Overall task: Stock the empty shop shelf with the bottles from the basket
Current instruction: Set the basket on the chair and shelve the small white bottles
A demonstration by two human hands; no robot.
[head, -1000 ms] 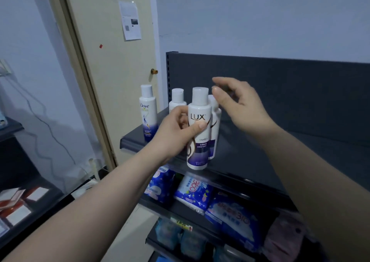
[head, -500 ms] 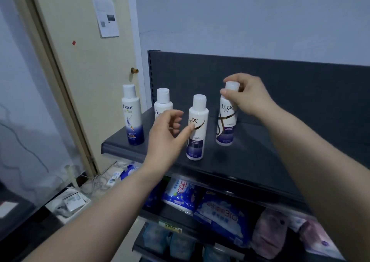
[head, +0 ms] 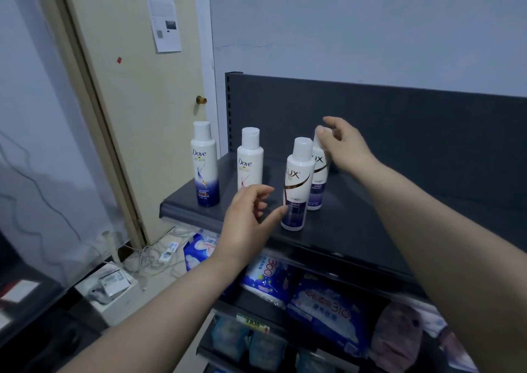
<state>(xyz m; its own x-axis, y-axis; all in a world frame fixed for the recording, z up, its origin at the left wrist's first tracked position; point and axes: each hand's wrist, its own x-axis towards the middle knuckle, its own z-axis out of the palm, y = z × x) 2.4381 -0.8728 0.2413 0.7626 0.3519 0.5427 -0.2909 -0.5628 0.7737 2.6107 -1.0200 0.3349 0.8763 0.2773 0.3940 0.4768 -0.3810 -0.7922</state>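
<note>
Four white bottles stand upright on the dark top shelf (head: pixel 356 224). A Dove bottle (head: pixel 204 164) is at the far left and a second Dove bottle (head: pixel 249 159) stands beside it. A Lux bottle (head: pixel 296 184) is near the front edge, with another Lux bottle (head: pixel 318 181) just behind and to its right. My left hand (head: pixel 247 218) hovers open beside the front Lux bottle, thumb tip close to its lower part. My right hand (head: pixel 346 147) is open over the rear Lux bottle, thumb by its cap, partly hiding it. No basket is in view.
The right part of the top shelf is bare, backed by a dark panel (head: pixel 399 122). Lower shelves hold blue packs (head: pixel 328 307). A cream door (head: pixel 137 116) stands to the left. Cables and a white box (head: pixel 111 284) lie on the floor.
My left hand let go of the front Lux bottle and drew back. My right hand moved the rear Lux bottle rightwards by its cap, then opened its fingers. The view shifted.
</note>
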